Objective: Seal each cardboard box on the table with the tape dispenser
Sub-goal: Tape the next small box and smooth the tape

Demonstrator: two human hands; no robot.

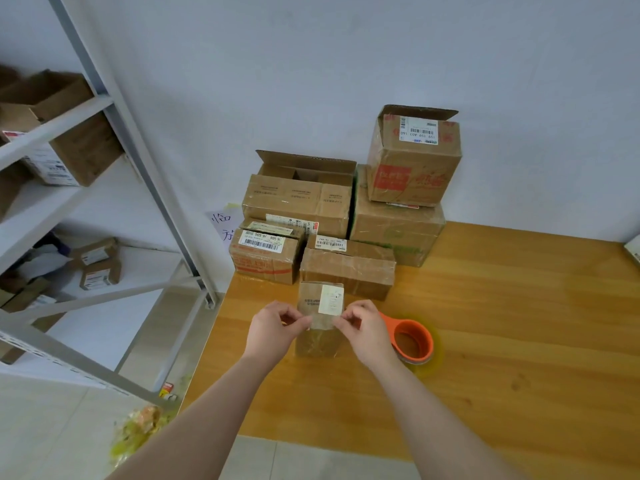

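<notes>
Seen from the head camera, a small box (313,299) stands near the left end of the wooden counter (485,323), right in front of the person. It has a pale label on top. The left grip (273,329) and the right grip (363,330) are at its two sides, with fingers curled. Each one pinches an end of a clear strip of tape (322,323) that lies across the box. The orange tape dispenser (414,341) lies on the counter just beside the right grip, and no grip is on it. Behind the small box, more boxes are piled by the wall. A flat taped box (348,268) is closest. A barcode box (265,254) sits to its left. An open box (299,199) is stacked behind them. On the right, a big box (394,230) carries a red-printed box (414,157) with its flaps up. A grey metal shelf (114,109) with more boxes stands to the left. Something yellow and crumpled (138,431) lies on the floor.
</notes>
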